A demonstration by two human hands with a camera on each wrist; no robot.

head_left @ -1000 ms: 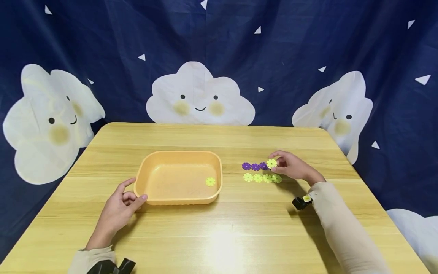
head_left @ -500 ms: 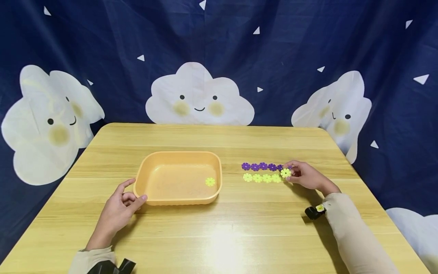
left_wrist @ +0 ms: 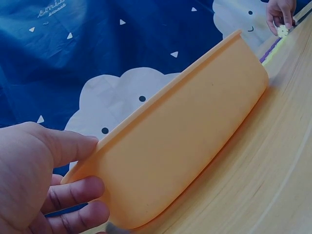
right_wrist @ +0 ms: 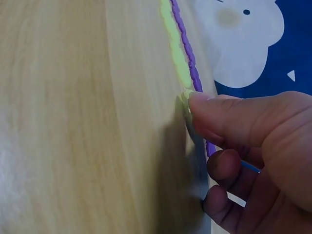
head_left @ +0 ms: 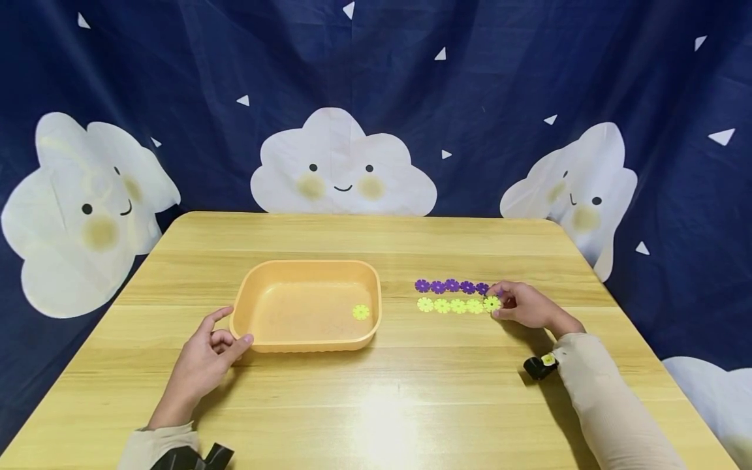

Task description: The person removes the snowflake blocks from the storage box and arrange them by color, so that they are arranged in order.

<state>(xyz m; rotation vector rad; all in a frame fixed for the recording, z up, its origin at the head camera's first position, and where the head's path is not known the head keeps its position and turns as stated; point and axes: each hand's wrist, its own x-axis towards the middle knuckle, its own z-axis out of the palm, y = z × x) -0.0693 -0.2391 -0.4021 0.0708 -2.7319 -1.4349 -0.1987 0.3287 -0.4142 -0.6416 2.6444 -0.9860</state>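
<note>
My left hand point(head_left: 202, 365) grips the near left corner of an orange plastic tray point(head_left: 308, 344); in the left wrist view its thumb lies on the rim and the fingers against the wall. Inside the tray, toward the right, lies one yellow flower-shaped plastic disc point(head_left: 361, 312). My right hand point(head_left: 525, 305) pinches another yellow flower disc point(head_left: 491, 303) between thumb and fingertips, right at the right end of a row of several yellow discs point(head_left: 457, 305). Just behind runs a row of purple flower discs point(head_left: 452, 285), its right end partly hidden by my fingers.
Everything stands on a light wooden table point(head_left: 329, 405). A dark blue curtain point(head_left: 388, 65) with white clouds hangs behind its far edge. Dark camera mounts sit on both wrists, the right mount point(head_left: 539, 367) close above the tabletop.
My right hand has moved right from over the purple row and then lowered the yellow disc to the end of the yellow row. My left hand and the tray have stayed put.
</note>
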